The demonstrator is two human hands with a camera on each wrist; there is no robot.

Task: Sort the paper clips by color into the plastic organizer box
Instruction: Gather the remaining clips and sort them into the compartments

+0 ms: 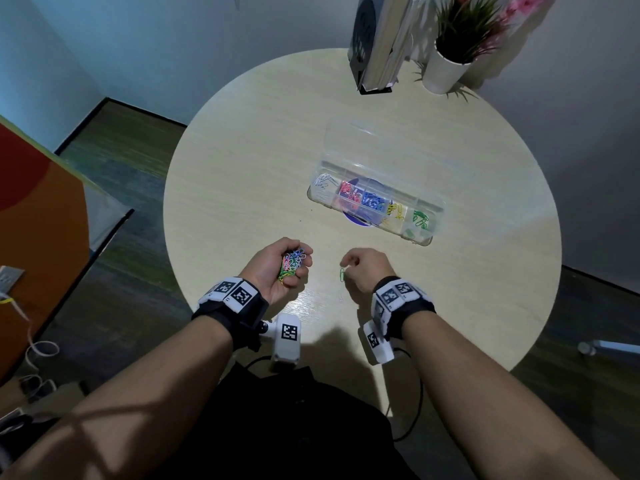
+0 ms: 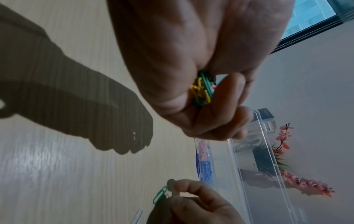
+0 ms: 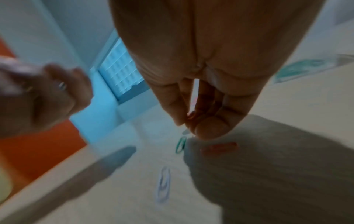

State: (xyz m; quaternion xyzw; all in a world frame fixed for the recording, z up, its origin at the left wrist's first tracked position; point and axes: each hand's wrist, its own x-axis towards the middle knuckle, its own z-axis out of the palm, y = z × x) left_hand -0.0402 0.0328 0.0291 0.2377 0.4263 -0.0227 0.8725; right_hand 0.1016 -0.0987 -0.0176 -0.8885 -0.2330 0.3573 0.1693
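Left hand [image 1: 277,268] cups my mixed clips [image 1: 292,263]; right hand [image 1: 363,270] pinches near a green clip [image 1: 342,274], grasp unclear. Loosening left fingers spills everything onto the bench [image 1: 242,168].

On the counter [image 1: 242,140], the organizer box [image 1: 374,202] lies right of centre with its lid tilted up behind it and clips sorted in its row of compartments. Behind it, at the far edge, a book stand [image 1: 375,46] sits left of a potted plant [image 1: 450,60]. Near the front edge, the left hand [image 1: 277,268] cups a heap of paper clips [image 1: 292,263], and the right hand [image 1: 363,271] is just to its right. Two loose clips [image 1: 342,274] lie on the counter between the hands, close to the right one.
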